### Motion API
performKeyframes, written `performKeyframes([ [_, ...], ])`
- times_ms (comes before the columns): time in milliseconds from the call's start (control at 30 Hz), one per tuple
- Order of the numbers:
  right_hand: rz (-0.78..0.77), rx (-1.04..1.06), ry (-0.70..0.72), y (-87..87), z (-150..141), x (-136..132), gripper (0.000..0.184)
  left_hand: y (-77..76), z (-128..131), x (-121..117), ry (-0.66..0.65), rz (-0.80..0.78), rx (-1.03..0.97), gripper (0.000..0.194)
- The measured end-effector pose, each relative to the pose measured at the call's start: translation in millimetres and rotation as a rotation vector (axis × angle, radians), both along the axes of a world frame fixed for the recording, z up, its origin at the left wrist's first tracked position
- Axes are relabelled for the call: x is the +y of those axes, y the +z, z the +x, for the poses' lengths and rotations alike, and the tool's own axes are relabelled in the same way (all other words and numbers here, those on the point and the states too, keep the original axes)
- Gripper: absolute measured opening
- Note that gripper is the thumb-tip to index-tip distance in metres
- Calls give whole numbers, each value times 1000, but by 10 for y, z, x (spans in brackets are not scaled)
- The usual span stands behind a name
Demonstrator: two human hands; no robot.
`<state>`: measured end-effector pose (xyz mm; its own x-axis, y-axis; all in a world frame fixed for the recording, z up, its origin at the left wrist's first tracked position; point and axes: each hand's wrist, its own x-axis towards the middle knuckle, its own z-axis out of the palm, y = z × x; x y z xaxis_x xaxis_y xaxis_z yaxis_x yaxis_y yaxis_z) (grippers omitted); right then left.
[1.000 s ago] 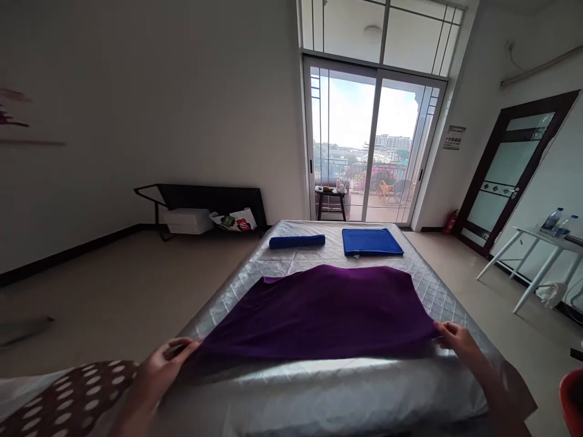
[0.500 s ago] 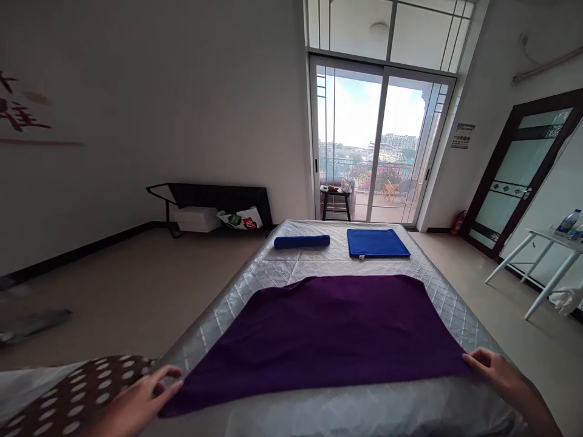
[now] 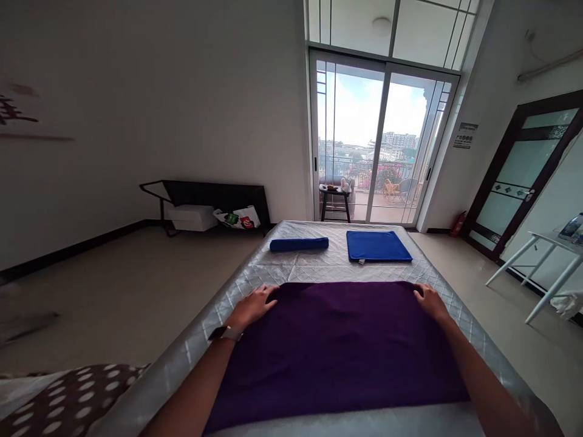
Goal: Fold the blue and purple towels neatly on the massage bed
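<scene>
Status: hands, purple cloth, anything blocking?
Left hand at far left corner of purple cloth; right hand at far right corner. Cloth spread on bed. Blue roll, folded blue cloth beyond, not touching.

Quilted mattress lay bare between the far edge of the purple cloth and the blue roll and folded blue cloth, with a gap separating those two. The left hand and right hand blocked the purple cloth's far corners, the forearms its sides; its middle lay open.
</scene>
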<state>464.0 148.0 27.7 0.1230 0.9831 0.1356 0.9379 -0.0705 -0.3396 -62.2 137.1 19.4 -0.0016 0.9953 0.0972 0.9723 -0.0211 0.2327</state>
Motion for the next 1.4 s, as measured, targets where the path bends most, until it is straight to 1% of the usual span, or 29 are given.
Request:
performKeyframes([
  [100,-65,-84,-88,-79,12,207,41,-194,-130,110,30,34,120,43],
  [167,-93,-112,-143,-139,42,281,39,-315,-215,153,79,91,142,44],
  [267,-96,-161,-156,-219,103,346,31,-455,-313,189,140,184,89,43],
  [367,-82,-151,-103,-248,176,398,26,-521,-384,218,163,255,-14,40],
  [500,-85,10,-97,-190,293,466,26,-514,-451,264,263,311,-200,39],
  [567,-61,99,-105,-153,352,493,25,-501,-466,279,318,320,-284,37],
  [633,-19,224,-102,-141,397,510,24,-492,-464,282,342,315,-345,34],
  [733,42,503,-116,-181,422,514,26,-480,-442,268,353,301,-378,34],
  [800,55,700,-111,-229,416,511,28,-462,-430,261,371,288,-363,36],
  [867,63,828,-96,-269,409,517,28,-433,-432,270,396,275,-333,37],
  [900,77,853,-92,-281,407,526,26,-413,-438,285,409,271,-316,37],
  [967,121,827,-89,-286,411,560,21,-370,-456,335,430,265,-282,37],
  [1033,153,736,-89,-275,416,613,18,-331,-468,408,448,257,-248,37],
  [1133,165,625,-101,-266,413,704,21,-303,-454,525,470,229,-187,36],
  [1267,154,542,-152,-304,389,798,27,-338,-373,608,483,194,-105,36],
  [1400,125,440,-203,-357,378,833,31,-385,-293,590,453,210,-32,39],
])
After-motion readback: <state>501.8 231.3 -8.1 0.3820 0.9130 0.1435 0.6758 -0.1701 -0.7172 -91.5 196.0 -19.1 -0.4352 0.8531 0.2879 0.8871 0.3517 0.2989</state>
